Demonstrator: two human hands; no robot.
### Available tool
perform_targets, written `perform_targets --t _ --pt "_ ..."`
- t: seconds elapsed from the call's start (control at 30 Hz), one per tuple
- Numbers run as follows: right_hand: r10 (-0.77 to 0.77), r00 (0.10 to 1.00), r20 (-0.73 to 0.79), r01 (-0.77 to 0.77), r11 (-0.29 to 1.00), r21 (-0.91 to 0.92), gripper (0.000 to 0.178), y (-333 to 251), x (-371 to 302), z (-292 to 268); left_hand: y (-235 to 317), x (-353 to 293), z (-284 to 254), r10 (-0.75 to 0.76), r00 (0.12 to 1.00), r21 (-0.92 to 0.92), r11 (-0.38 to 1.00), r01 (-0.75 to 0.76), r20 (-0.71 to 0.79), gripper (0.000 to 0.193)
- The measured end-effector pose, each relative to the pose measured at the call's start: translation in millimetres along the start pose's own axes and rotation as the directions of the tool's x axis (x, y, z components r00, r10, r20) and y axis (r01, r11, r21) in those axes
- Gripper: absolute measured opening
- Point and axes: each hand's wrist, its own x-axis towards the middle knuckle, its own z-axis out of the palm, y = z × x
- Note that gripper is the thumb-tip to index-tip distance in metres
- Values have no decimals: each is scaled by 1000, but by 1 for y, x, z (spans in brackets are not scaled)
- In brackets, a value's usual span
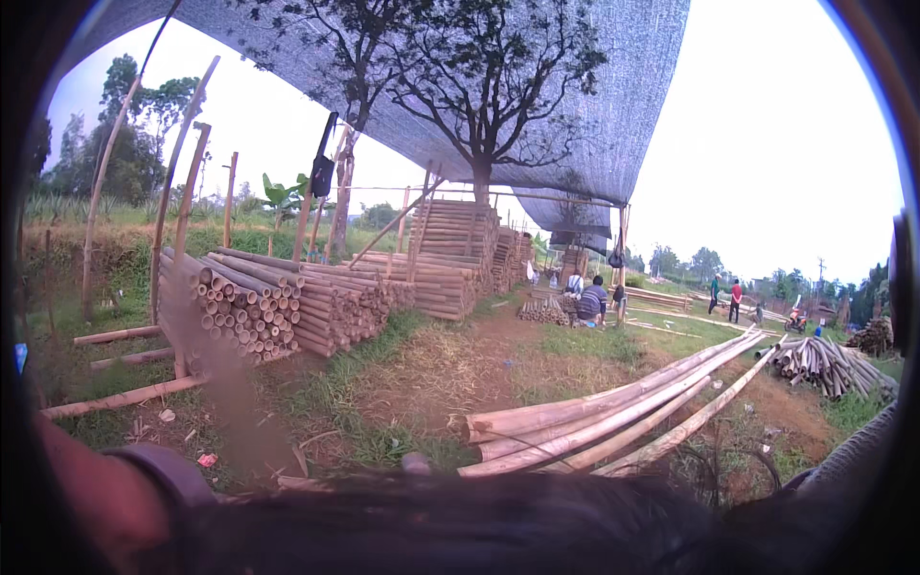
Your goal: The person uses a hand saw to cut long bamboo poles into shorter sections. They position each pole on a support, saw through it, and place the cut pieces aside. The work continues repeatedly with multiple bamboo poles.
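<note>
Fingers? Can't make out any, so can't tell spread or gripping (just a blurry arm (101,494) near left). Got loose poles (599,404) lying near right, a stack (244,314) at left; probably part-done, can't judge what's left.

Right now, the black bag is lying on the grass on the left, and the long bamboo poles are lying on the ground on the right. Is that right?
Not quite: the black bag on the left is hanging from a post, as the head view shows. The long bamboo poles do lie on the ground on the right.
</note>
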Motion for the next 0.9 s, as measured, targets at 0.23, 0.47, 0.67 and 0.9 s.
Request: perform_targets --t 0.23,0.47,0.67,0.9 --pt "4 1000 -9 -2 975 223 38 2 29 81 -30 -5 8 -183 965 116 980 163 186 54" --pt "114 990 -79 -107 990 88 39 55 21 94 -90 -69 69 -265 939 -19 961 276 220 56" --pt "312 943 114 -321 944 78 39 97 -75 205 -110 -135 102 -306 925 -95 938 333 225 57" --pt "212 977 25 -213 976 36 40 87 -96 188 -108 -155 68 -201 948 9 979 205 246 58"
